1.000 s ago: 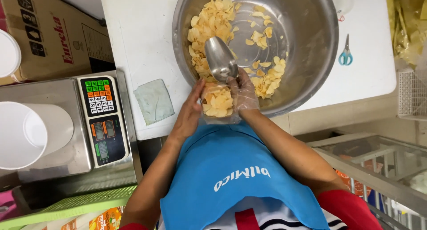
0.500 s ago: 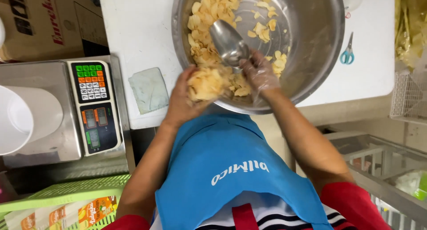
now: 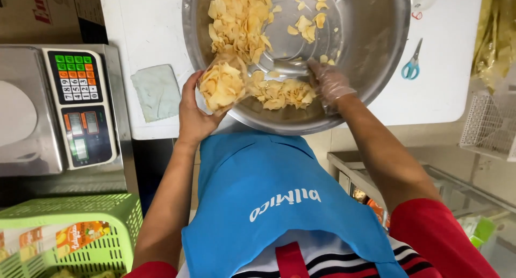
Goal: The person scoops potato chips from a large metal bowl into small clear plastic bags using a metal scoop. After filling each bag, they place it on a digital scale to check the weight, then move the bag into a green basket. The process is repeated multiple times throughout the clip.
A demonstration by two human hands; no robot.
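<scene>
Step in hand, by appearance: filling clear bag of chips (image 3: 223, 84), gripped by bare left hand (image 3: 194, 114) at near rim of steel bowl (image 3: 376, 52). Gloved right hand (image 3: 329, 82) closed on metal scoop (image 3: 287, 68), blade low among loose chips (image 3: 282, 92) inside bowl. Next move likely calls for lifting loaded scoop level to bag mouth; scale (image 3: 80, 106) at left on surface (image 3: 145, 20).

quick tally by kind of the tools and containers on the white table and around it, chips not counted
steel bowl: 1
metal scoop: 1
clear bag of chips: 1
scissors: 1
weighing scale: 1
green basket: 1
total: 6
</scene>
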